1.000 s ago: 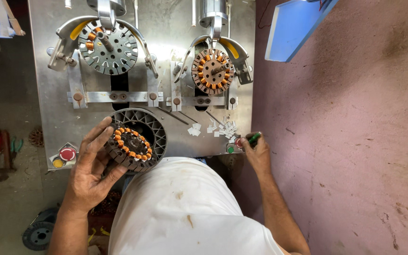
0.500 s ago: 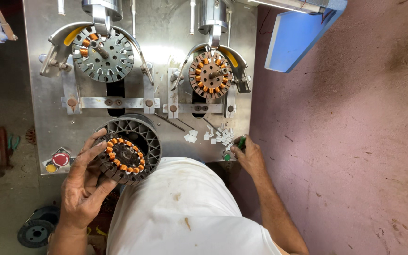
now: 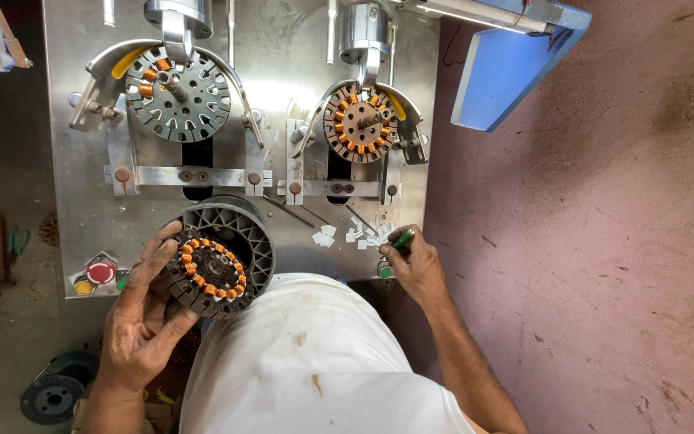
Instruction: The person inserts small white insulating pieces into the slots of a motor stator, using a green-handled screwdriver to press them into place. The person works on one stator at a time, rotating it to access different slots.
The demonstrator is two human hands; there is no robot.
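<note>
Now | left hand (image 3: 142, 321) grasping round grey stator with orange copper coils (image 3: 206, 269) | right hand (image 3: 415, 265) pinching small green-handled tool (image 3: 403, 238) | white paper slips (image 3: 359, 235) just beyond right fingers on steel counter (image 3: 283, 72)

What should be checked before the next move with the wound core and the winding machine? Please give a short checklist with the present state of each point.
1. Left hand has a firm grip on the wound core: ok, the fingers wrap its rim.
2. Copper coils all around the held core: ok on the side that shows.
3. Right hand is away from the spindles: ok, it rests at the plate edge holding a green tool.
4. Left station is free: not ok, a core with few coils sits on it.
5. Right station is free: not ok, a wound core sits on it.
6. Machine is stopped: cannot tell.
</note>
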